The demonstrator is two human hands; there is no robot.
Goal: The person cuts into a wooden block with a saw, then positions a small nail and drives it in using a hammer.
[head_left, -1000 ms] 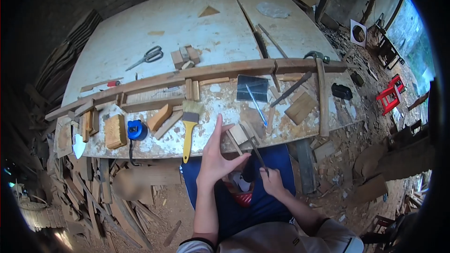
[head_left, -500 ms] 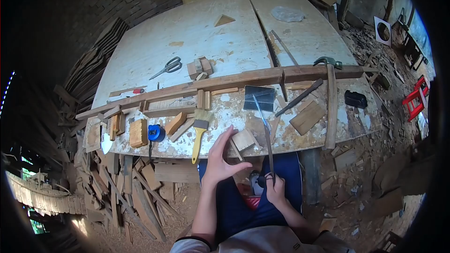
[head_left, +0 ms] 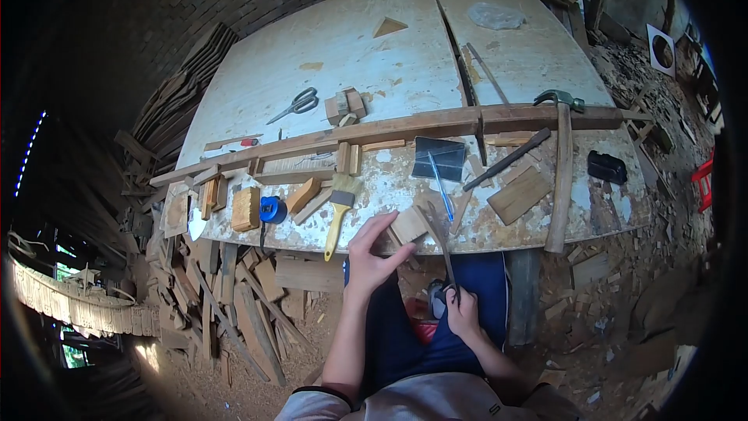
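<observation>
My left hand is at the table's front edge, its fingertips at the left side of a pale wooden block and its thumb at the block's near edge. The hand partly hides this block. Beyond the front edge, my right hand is closed round the dark handle of a long, thin blade-like tool. The tool points away from me, its far end beside the block's right side. A blue-white pen lies partly over a dark square plate behind them.
On the table lie a brush, blue tape measure, scissors, hammer, black object and dark bar. A long beam crosses it. Wood scraps are heaped below left.
My left thumb and fingers have drawn closer together at the block. My right hand's tool has moved nearer the block's right side. The view has shifted slightly, moving the table rightward.
</observation>
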